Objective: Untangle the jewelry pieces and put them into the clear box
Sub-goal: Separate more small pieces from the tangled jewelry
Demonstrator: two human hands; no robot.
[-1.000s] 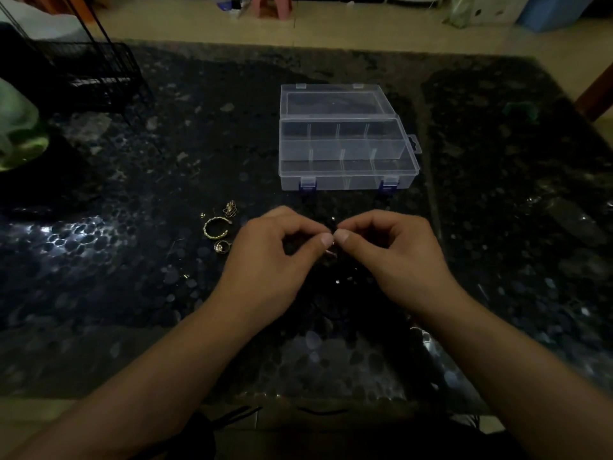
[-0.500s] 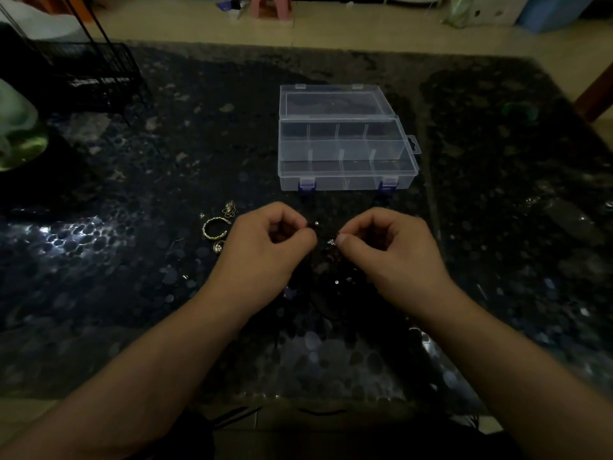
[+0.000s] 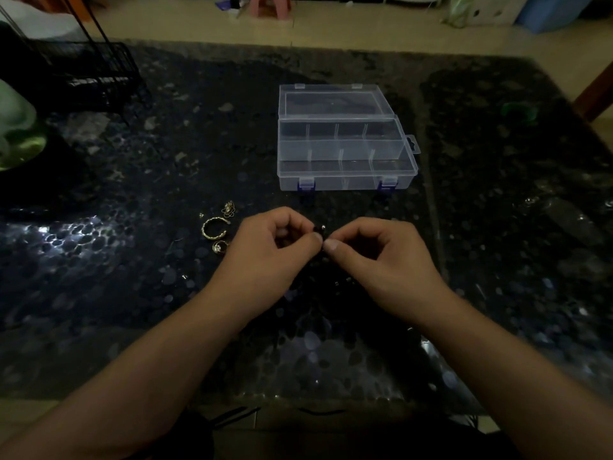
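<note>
Left hand (image 3: 272,247) and right hand (image 3: 374,257) fingers pinch a small dark jewelry piece (image 3: 321,231) together

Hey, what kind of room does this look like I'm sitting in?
Probably a home living or dining room: a dark stone-patterned table, a tiled floor behind it, and a small pink stool by the far wall.

We see a glossy, speckled stone table (image 3: 497,194), a clear smooth plastic box (image 3: 345,151) with blue clasps, and shiny gold-coloured metal rings (image 3: 215,228).
</note>
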